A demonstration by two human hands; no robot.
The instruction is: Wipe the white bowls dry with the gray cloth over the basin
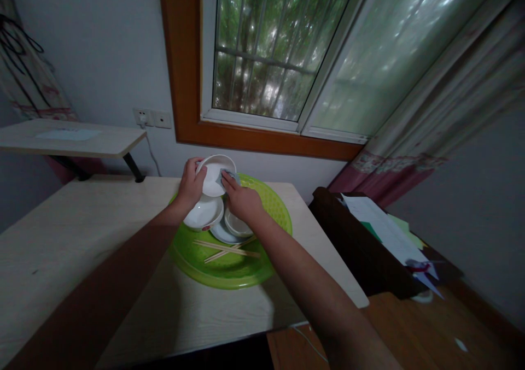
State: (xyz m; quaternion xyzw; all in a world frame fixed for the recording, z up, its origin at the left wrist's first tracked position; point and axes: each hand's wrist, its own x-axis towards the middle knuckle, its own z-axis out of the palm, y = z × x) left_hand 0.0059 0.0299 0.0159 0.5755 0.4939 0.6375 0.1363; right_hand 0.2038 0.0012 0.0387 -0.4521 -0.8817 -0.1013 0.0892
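My left hand [192, 183] grips the rim of a white bowl [212, 180], holding it tilted above a round green tray [229, 280]. In my right hand [241, 198] is a bluish-grey cloth [223, 178], pressed against the inside of that bowl. Below, a second white bowl [204, 212] stands on the left of the tray. Another bowl [235, 225], partly covered by my right hand, rests on a white plate [223, 234]. Several chopsticks [227, 248] lie crossed near the front of the tray.
The tray stands on a pale wooden table [135, 239]. A raised shelf [74, 137] occupies its back left. Behind is a window [266, 47] above a wall socket [151, 118]. To the right, papers [385, 233] lie on a dark piece of furniture [353, 244].
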